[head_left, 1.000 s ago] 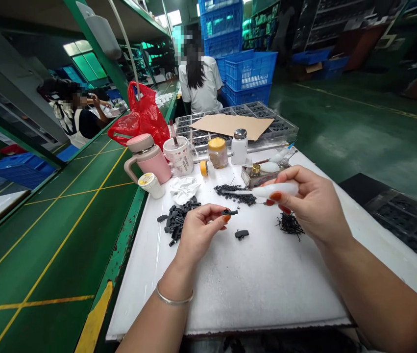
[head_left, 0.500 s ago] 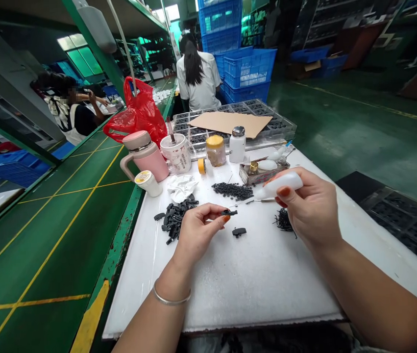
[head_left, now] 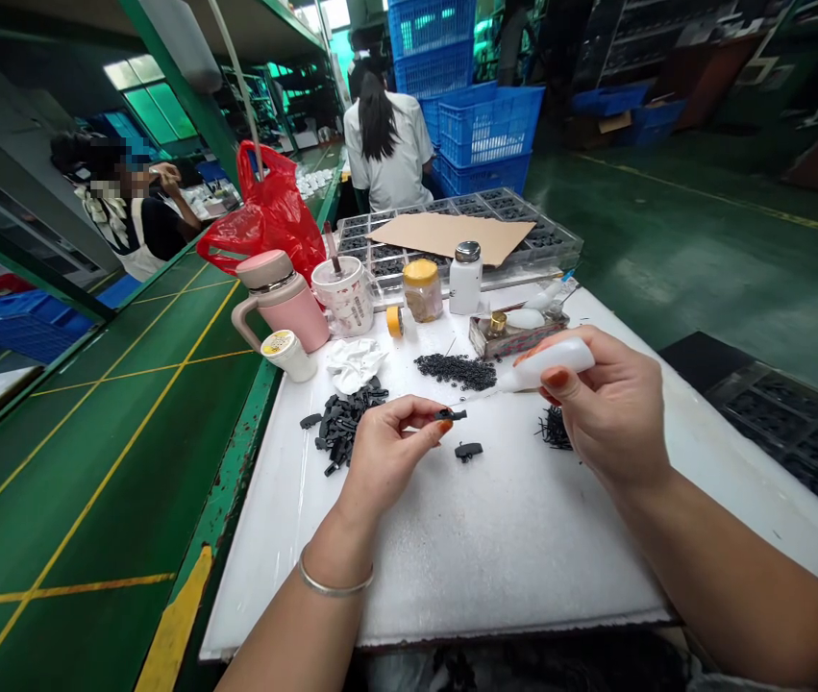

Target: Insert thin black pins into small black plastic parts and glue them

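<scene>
My left hand [head_left: 386,452] pinches a small black plastic part [head_left: 451,415] between thumb and fingertips above the white foam mat [head_left: 495,538]. My right hand [head_left: 610,408] is closed round a small white squeeze bottle [head_left: 549,362], and the bottle's thin nozzle points left towards that part. Another black part [head_left: 467,449] lies on the mat just below the held one. A heap of black parts [head_left: 342,423] sits left of my left hand. A pile of tiny black pieces [head_left: 458,371] lies behind, and a bunch of thin black pins [head_left: 554,430] shows under my right hand.
At the mat's far edge stand a pink mug [head_left: 280,300], a white cup [head_left: 345,294], a yellow-lidded jar [head_left: 423,288], a white dispenser bottle [head_left: 466,277] and a red bag [head_left: 264,216]. Clear trays with cardboard [head_left: 452,235] lie behind. The green conveyor [head_left: 112,432] runs left. Other people sit beyond.
My right hand with the bottle has lifted slightly and drawn a little to the right, with the nozzle still aimed at the part. My left hand has barely moved.
</scene>
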Tool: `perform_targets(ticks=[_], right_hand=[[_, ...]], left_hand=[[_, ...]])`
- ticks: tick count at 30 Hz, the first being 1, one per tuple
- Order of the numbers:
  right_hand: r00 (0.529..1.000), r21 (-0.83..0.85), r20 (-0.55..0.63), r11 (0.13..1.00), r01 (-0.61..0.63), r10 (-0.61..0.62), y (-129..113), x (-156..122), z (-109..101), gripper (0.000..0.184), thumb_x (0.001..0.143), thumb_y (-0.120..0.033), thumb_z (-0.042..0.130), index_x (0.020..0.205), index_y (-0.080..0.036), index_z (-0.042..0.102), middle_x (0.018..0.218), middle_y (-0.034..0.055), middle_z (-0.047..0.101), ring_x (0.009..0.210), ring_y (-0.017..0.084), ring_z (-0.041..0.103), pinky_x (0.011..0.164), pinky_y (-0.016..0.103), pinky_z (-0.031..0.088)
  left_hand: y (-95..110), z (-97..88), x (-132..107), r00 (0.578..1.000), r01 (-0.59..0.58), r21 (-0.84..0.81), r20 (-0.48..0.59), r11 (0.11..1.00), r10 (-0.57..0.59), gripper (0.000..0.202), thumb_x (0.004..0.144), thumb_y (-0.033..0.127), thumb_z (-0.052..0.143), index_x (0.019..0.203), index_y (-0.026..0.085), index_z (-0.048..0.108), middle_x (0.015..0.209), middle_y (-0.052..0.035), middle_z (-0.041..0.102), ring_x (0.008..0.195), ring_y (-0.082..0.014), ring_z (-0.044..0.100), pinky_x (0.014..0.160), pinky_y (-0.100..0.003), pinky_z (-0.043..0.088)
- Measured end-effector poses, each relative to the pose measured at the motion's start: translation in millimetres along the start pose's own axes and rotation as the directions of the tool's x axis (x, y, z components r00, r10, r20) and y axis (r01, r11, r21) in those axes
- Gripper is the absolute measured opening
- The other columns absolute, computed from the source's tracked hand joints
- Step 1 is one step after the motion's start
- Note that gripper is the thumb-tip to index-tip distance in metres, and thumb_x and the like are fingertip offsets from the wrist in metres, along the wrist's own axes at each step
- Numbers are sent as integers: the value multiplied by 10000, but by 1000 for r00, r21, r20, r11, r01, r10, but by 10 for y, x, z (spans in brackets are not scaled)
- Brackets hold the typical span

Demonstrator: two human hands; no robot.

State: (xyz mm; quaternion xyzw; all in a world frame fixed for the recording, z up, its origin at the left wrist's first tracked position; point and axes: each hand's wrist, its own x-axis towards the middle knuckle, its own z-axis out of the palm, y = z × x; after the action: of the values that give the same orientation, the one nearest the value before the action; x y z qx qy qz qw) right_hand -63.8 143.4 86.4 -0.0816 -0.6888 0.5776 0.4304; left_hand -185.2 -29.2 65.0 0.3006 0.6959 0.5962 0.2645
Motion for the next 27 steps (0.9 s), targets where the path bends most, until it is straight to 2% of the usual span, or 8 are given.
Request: perform_targets(ticks=[8, 27], right_hand=[[1000, -3, 2, 1000, 21, -21, -22, 7, 7, 185, 794, -358, 695, 827, -176, 674, 750, 29, 583, 663, 118, 505, 540, 252, 343], [1000, -1, -11, 1000, -23, 23, -52, 3, 19, 227, 773, -408, 704, 804, -186, 668, 741, 36, 588, 636, 126, 500, 536, 267, 364]], left_hand=[[18, 3, -11, 1000, 2, -8, 4, 1000, -2, 206, 725, 315, 731, 859, 159, 714, 740, -27, 659, 645, -112, 584, 611, -218, 484], [2, 3, -9, 1000, 6, -9, 6, 1000, -6, 219, 727, 331, 732, 865, 162, 715, 755, -33, 664, 656, -116, 590, 616, -215, 496]])
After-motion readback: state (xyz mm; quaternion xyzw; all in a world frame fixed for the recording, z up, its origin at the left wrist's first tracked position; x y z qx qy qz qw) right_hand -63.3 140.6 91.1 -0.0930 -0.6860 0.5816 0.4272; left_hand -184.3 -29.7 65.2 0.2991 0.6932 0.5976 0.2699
